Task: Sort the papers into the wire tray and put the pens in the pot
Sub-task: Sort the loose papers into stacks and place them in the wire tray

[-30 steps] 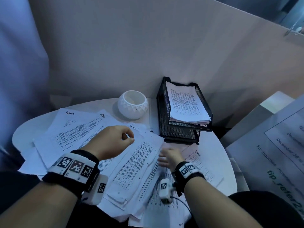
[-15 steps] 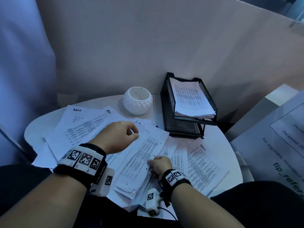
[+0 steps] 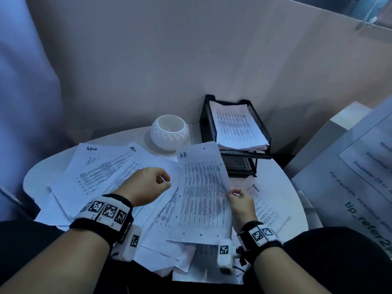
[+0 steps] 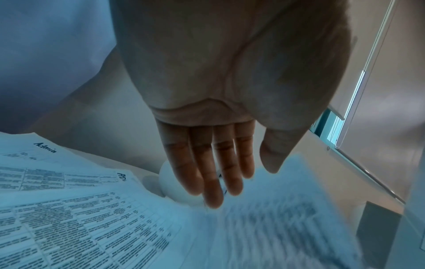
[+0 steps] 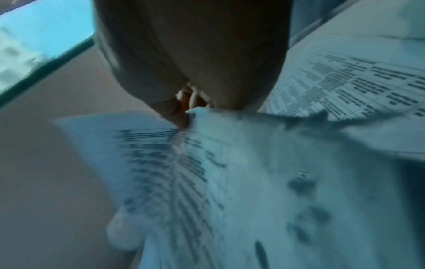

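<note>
Several printed papers (image 3: 101, 170) lie spread over the round white table (image 3: 42, 172). My right hand (image 3: 234, 193) pinches the right edge of a sheet marked "H.R" (image 3: 201, 187) and holds it raised above the pile; the right wrist view shows the pinch (image 5: 184, 118) on the blurred sheet (image 5: 230, 182). My left hand (image 3: 163, 181) hovers over the pile and holds nothing, its fingers (image 4: 211, 172) hanging loose. The black wire tray (image 3: 203, 124) stands at the back right with a paper stack in its upper tier. The white pot (image 3: 169, 134) sits left of it. No pens show.
A cardboard wall closes off the back of the table. A large printed sign (image 3: 350, 177) and a pale box (image 3: 318, 141) stand at the right. An "Admin" sheet (image 3: 263, 204) lies under my right hand. Blue fabric hangs at the left.
My right hand reached left into the pile, pinched the H.R sheet and lifted it up towards the tray side. My left hand has stayed almost still.
</note>
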